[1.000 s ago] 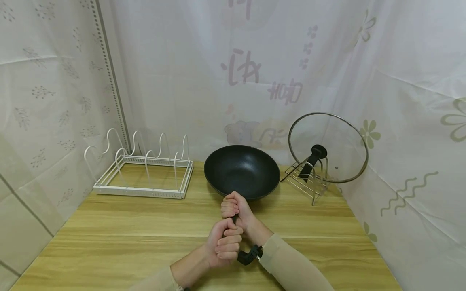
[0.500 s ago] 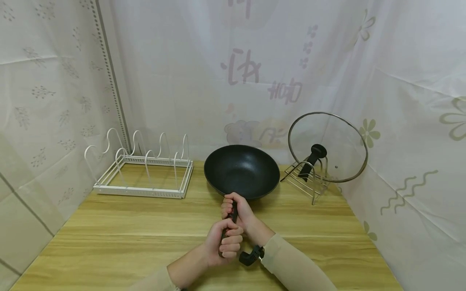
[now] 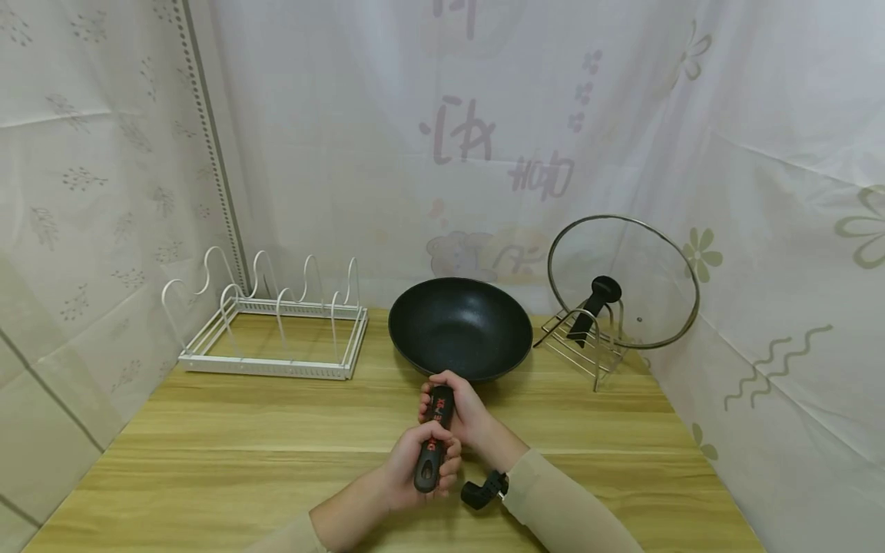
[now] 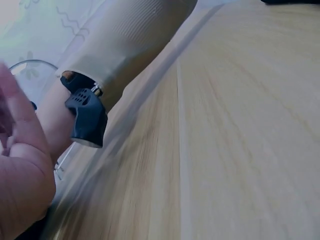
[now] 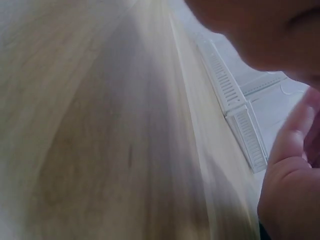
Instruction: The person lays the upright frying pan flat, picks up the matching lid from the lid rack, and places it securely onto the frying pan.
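Observation:
A black wok (image 3: 459, 330) sits on the wooden table, its bowl facing up and its black handle (image 3: 428, 472) with red lettering pointing towards me. My right hand (image 3: 466, 411) holds the handle close to the bowl, fingers curled around its left side. Nearer to me, my left hand (image 3: 408, 465) has the handle's end lying across it, with loosely curled fingers along the right side. The top of the handle shows between both hands. In the wrist views only parts of the left hand (image 4: 22, 190) and right hand (image 5: 292, 200) appear, at the frame edges.
A white rack (image 3: 266, 367) with curved wire dividers stands at the left back. At the right back, a glass lid (image 3: 650, 276) with a black knob leans upright in a small wire stand (image 3: 588, 357). Patterned curtains (image 3: 332, 153) hang behind the wooden table (image 3: 276, 430).
Both hands have loosened and turned their fingers aside, so the handle, covered at first, now shows along its top. The wok, rack and lid stay where they were.

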The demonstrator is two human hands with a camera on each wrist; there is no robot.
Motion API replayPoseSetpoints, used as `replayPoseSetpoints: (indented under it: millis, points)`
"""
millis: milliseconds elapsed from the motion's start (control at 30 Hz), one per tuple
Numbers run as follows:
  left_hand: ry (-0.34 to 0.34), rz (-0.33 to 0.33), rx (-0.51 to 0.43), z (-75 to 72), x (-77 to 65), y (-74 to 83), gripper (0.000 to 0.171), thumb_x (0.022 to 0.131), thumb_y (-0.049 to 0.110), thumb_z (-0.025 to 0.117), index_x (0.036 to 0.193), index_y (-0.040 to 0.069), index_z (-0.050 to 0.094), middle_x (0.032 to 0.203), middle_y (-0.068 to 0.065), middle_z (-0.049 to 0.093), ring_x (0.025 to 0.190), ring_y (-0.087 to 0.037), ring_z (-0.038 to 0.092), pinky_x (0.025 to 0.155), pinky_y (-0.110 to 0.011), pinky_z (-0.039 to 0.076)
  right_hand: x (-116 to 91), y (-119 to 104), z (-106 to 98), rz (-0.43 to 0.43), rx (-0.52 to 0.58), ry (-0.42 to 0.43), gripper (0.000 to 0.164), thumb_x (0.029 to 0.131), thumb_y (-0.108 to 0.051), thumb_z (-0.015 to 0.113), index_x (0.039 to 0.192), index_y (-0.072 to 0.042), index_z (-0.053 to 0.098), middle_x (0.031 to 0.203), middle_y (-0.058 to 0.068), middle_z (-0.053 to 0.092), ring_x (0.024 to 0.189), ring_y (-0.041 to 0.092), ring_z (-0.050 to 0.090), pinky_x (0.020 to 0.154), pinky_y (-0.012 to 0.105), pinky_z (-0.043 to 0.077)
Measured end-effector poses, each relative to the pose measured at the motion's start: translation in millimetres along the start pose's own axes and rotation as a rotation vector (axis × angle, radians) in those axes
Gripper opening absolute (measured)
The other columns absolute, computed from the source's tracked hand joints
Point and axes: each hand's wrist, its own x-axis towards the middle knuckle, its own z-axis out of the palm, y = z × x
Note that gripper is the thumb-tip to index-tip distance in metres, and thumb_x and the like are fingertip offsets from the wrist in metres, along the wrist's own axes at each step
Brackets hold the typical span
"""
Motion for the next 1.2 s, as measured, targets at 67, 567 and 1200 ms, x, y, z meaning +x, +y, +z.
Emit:
replayPoseSetpoints:
  millis: [67, 567, 1200]
  points:
    - [0.013, -0.005, 0.032, -1.1, -1.1, -0.1, 0.036, 0.107, 0.034, 0.034, 0.092, 0.023, 0.066, 0.079, 0.012, 0.070, 0.071, -0.003, 0.071, 0.069, -0.020, 0.058, -2, 0, -1, 0.011, -0.023, -0.018, 0.029, 0.110, -0.035, 0.044, 0.103, -0.016, 0.064, 0.095, -0.002, 0.066, 0.085, 0.012, 0.067, 0.087, 0.029, 0.058]
    - [-0.033, -0.018, 0.124, -8.9, -11.5, 5.9, 0.043, 0.114, 0.045, 0.034, 0.125, 0.021, 0.069, 0.118, 0.004, 0.081, 0.109, -0.015, 0.079, 0.088, -0.030, 0.059, -11, -7, -19, 0.069, -0.023, -0.160, 0.042, 0.111, -0.037, 0.044, 0.138, -0.006, 0.055, 0.131, 0.010, 0.067, 0.128, 0.027, 0.069, 0.116, 0.038, 0.053]
    - [0.077, -0.019, 0.205, -18.7, -33.4, 16.0, 0.057, 0.114, 0.054, 0.034, 0.138, 0.010, 0.059, 0.117, -0.002, 0.077, 0.109, -0.021, 0.078, 0.088, -0.033, 0.060, -40, -19, -46, 0.075, -0.240, -0.123, 0.041, 0.111, -0.039, 0.040, 0.132, -0.013, 0.063, 0.131, 0.007, 0.064, 0.121, 0.024, 0.061, 0.100, 0.050, 0.056]
